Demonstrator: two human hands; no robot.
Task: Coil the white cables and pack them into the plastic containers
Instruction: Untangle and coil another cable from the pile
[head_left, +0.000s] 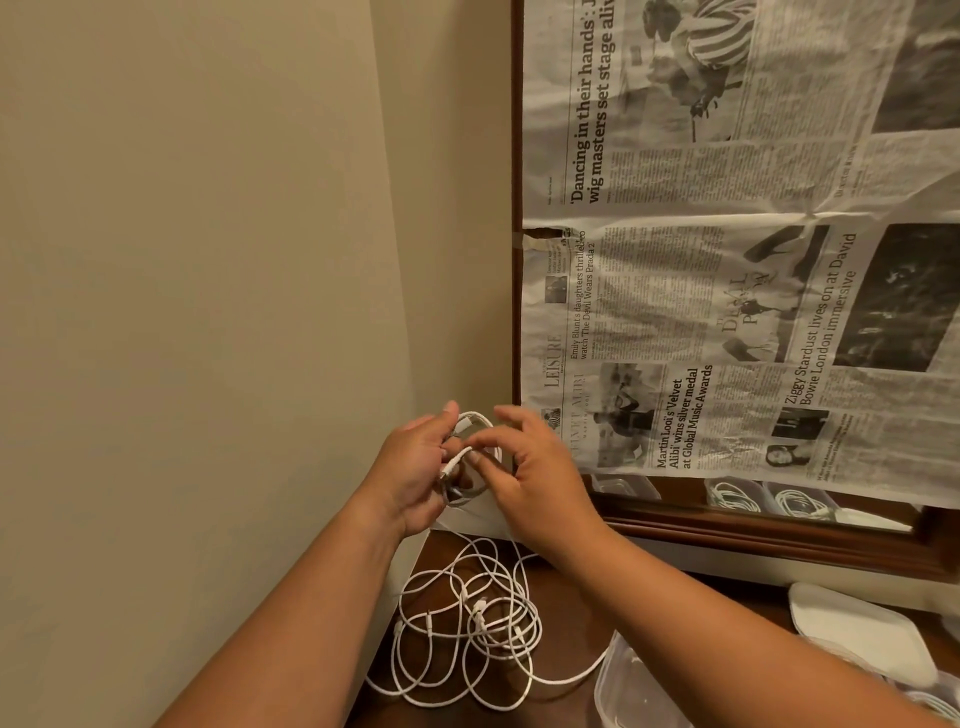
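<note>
Holding a small coil (475, 419) above the table (569, 613): left hand (415, 467) curled round it, right hand (540, 483) pinching its end. Fingers hide most loops. Loose cables (464, 626) lie beneath; container (621, 683) cut off at the frame edge.

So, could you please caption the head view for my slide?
Left hand holds a coiled white cable while the right hand pinches its end above tangled cables.
</note>
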